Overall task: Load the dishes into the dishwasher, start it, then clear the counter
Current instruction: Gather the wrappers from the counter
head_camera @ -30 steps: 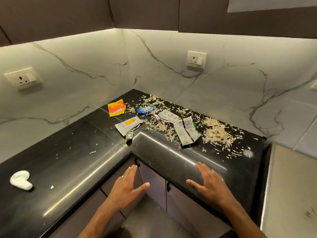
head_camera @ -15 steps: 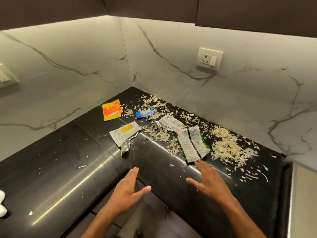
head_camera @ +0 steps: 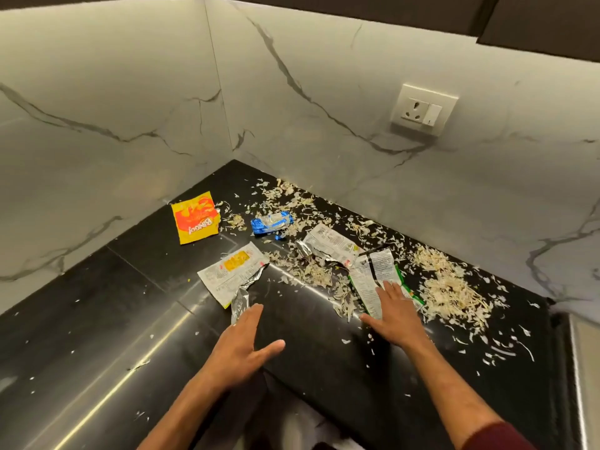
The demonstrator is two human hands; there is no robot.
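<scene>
Mostly, the head view shows a black corner counter point(head_camera: 97, 336) covered with rubbish. Both hands are flat with straight fingers and hold nothing. The left hand point(head_camera: 238, 347) lies near the torn silver end of a white and yellow wrapper point(head_camera: 232, 271). The right hand point(head_camera: 394, 316) has its fingertips on a green-edged wrapper point(head_camera: 373, 277). Pale vegetable peelings point(head_camera: 451, 293) lie in a heap just beside this hand, and more are scattered toward the corner. A yellow snack packet point(head_camera: 194, 220) and a blue wrapper point(head_camera: 272, 222) lie farther back. A wall socket point(head_camera: 422, 110) sits on the marble wall.
</scene>
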